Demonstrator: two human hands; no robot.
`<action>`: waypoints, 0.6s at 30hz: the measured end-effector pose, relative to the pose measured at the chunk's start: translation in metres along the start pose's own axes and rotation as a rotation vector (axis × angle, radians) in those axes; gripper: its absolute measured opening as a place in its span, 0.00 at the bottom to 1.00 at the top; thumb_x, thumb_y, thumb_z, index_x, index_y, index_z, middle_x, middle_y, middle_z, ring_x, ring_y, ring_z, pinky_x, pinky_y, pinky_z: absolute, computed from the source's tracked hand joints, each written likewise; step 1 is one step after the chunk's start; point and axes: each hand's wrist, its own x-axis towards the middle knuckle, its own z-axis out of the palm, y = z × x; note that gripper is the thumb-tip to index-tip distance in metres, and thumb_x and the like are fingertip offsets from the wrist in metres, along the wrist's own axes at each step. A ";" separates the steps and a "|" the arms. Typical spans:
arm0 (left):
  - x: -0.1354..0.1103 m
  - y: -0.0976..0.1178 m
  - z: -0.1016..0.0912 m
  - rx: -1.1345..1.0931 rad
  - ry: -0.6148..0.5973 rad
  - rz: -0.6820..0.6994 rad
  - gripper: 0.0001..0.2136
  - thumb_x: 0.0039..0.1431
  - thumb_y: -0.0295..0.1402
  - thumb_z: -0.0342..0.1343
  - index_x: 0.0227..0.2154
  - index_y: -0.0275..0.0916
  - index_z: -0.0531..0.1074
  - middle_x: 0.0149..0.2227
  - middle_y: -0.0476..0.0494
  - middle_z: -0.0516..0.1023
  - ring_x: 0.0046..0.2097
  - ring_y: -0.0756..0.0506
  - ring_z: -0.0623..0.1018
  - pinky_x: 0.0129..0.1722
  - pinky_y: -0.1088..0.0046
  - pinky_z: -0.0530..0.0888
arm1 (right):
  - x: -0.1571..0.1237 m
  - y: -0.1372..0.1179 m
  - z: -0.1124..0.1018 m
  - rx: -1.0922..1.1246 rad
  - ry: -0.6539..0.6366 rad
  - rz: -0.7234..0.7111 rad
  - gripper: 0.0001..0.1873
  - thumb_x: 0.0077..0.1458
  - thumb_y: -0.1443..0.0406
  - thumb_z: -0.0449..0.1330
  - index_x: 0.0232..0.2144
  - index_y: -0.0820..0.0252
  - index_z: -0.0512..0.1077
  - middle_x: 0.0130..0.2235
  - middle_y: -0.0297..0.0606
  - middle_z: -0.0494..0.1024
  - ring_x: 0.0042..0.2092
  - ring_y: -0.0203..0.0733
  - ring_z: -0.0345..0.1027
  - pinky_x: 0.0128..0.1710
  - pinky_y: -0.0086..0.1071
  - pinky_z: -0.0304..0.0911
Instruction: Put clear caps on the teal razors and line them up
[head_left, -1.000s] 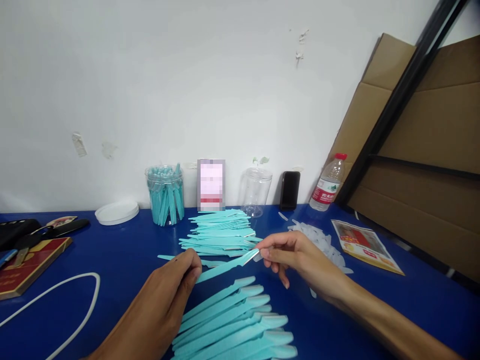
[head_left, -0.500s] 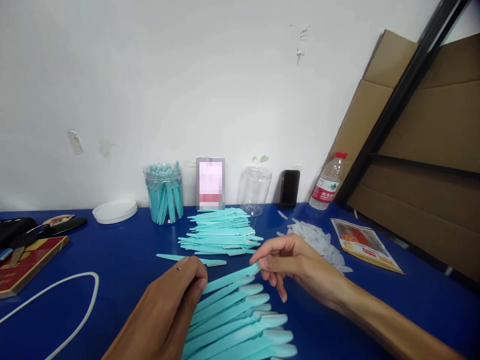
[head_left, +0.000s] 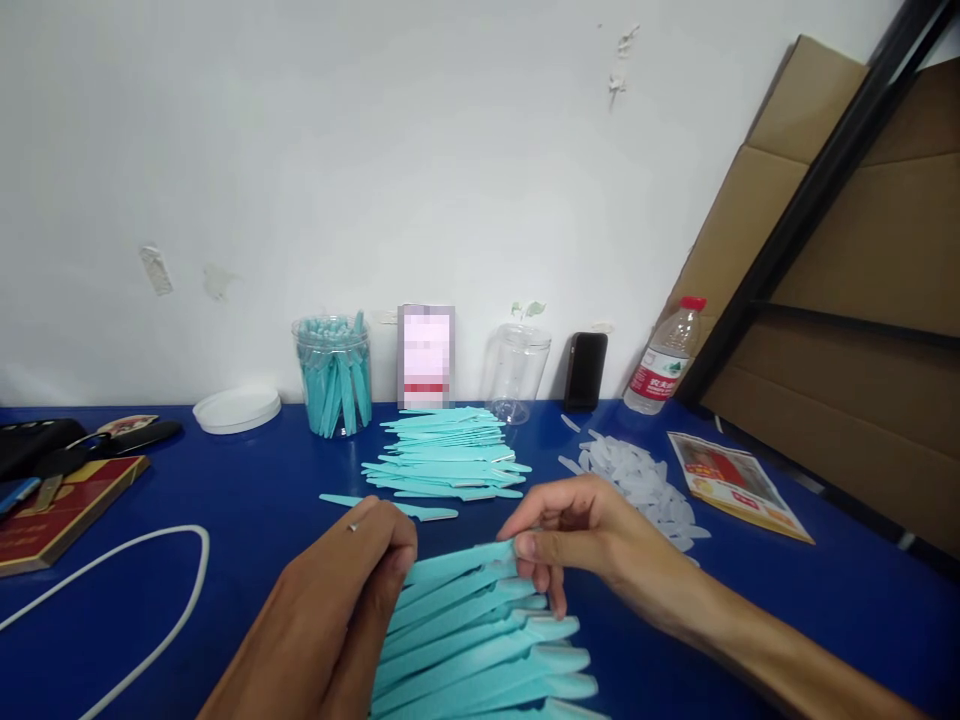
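Observation:
A teal eyebrow razor (head_left: pixel 466 561) spans the gap between my two hands. My left hand (head_left: pixel 330 590) is closed around its handle end, fingertips mostly hidden behind the knuckles. At the other end, my right hand (head_left: pixel 589 535) pinches the razor's blade part between thumb and index finger; whether a cap is on it I cannot tell. Directly below lies a fanned row of more teal razors (head_left: pixel 487 655), blade ends pointing right. One single razor (head_left: pixel 431 513) lies just beyond my left hand. Behind it is a loose pile of teal razors (head_left: pixel 450 455).
A clear jar (head_left: pixel 334 385) full of teal razors stands by a white lid (head_left: pixel 236 410). Further right are an empty clear jar (head_left: pixel 519 365), a black phone-like object (head_left: pixel 585 370), a water bottle (head_left: pixel 664 360), translucent blade caps (head_left: pixel 634 480) and a printed packet (head_left: pixel 739 485). A white cable (head_left: pixel 202 560) curves left.
The held razor's right end has dipped slightly, so it lies flatter over the row. Both hands keep their hold. The whole view has shifted a little.

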 end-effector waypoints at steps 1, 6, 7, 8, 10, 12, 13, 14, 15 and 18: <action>0.001 0.000 0.001 -0.015 -0.002 0.003 0.15 0.69 0.41 0.38 0.28 0.43 0.62 0.25 0.52 0.68 0.27 0.50 0.68 0.28 0.77 0.68 | -0.002 -0.002 0.000 -0.048 0.011 -0.006 0.10 0.50 0.60 0.67 0.30 0.62 0.78 0.26 0.35 0.75 0.24 0.32 0.66 0.23 0.27 0.67; 0.002 0.001 0.001 -0.044 -0.031 0.060 0.13 0.69 0.39 0.40 0.29 0.43 0.63 0.27 0.53 0.69 0.28 0.50 0.68 0.29 0.77 0.66 | -0.010 -0.011 0.002 -0.456 0.079 -0.127 0.05 0.51 0.62 0.67 0.28 0.59 0.78 0.28 0.33 0.76 0.29 0.33 0.66 0.29 0.27 0.62; 0.002 0.001 0.000 -0.052 -0.033 0.075 0.13 0.69 0.38 0.41 0.30 0.43 0.63 0.28 0.52 0.69 0.29 0.50 0.69 0.28 0.77 0.66 | -0.011 -0.013 0.002 -0.521 0.084 -0.159 0.05 0.51 0.63 0.68 0.28 0.58 0.79 0.28 0.33 0.75 0.30 0.34 0.66 0.30 0.28 0.61; 0.003 0.001 -0.001 -0.061 -0.023 0.084 0.11 0.69 0.38 0.41 0.32 0.44 0.64 0.29 0.52 0.70 0.30 0.50 0.70 0.29 0.77 0.66 | -0.012 -0.014 0.001 -0.564 0.086 -0.180 0.04 0.50 0.63 0.68 0.27 0.58 0.79 0.29 0.33 0.74 0.31 0.34 0.65 0.31 0.28 0.61; 0.005 -0.002 -0.004 -0.069 0.029 0.085 0.09 0.69 0.40 0.42 0.38 0.45 0.65 0.32 0.52 0.72 0.34 0.50 0.72 0.32 0.78 0.68 | -0.013 -0.017 -0.003 -0.603 0.075 -0.170 0.03 0.49 0.65 0.68 0.27 0.58 0.79 0.29 0.33 0.72 0.32 0.34 0.64 0.31 0.28 0.60; 0.009 -0.008 -0.007 -0.063 0.090 0.064 0.09 0.69 0.41 0.42 0.44 0.46 0.64 0.37 0.52 0.73 0.39 0.49 0.73 0.38 0.77 0.68 | -0.013 -0.019 -0.008 -0.636 0.057 -0.129 0.02 0.49 0.66 0.68 0.27 0.58 0.79 0.28 0.32 0.71 0.30 0.34 0.63 0.29 0.28 0.58; 0.012 -0.013 -0.009 -0.058 0.110 0.048 0.10 0.69 0.42 0.42 0.45 0.47 0.64 0.38 0.52 0.73 0.41 0.49 0.73 0.40 0.77 0.68 | -0.013 -0.019 -0.011 -0.665 0.047 -0.118 0.01 0.50 0.67 0.67 0.27 0.58 0.79 0.28 0.32 0.70 0.30 0.33 0.62 0.28 0.28 0.58; 0.015 -0.017 -0.009 -0.054 0.119 0.029 0.11 0.69 0.43 0.42 0.46 0.47 0.64 0.38 0.52 0.73 0.42 0.49 0.73 0.40 0.76 0.68 | -0.013 -0.019 -0.013 -0.706 0.041 -0.119 0.02 0.50 0.68 0.66 0.26 0.58 0.78 0.27 0.31 0.70 0.29 0.33 0.62 0.27 0.28 0.57; 0.018 -0.021 -0.010 -0.049 0.119 0.011 0.11 0.69 0.43 0.41 0.45 0.47 0.65 0.38 0.53 0.73 0.41 0.49 0.73 0.40 0.76 0.67 | -0.013 -0.018 -0.015 -0.757 0.041 -0.133 0.03 0.51 0.69 0.65 0.26 0.58 0.78 0.27 0.31 0.70 0.29 0.33 0.62 0.27 0.27 0.56; 0.025 -0.029 -0.009 -0.026 0.069 0.010 0.10 0.69 0.42 0.43 0.40 0.46 0.66 0.36 0.53 0.72 0.39 0.49 0.72 0.38 0.75 0.66 | -0.014 -0.015 -0.015 -0.934 0.019 -0.204 0.05 0.51 0.72 0.63 0.28 0.58 0.76 0.29 0.31 0.71 0.30 0.32 0.64 0.28 0.28 0.56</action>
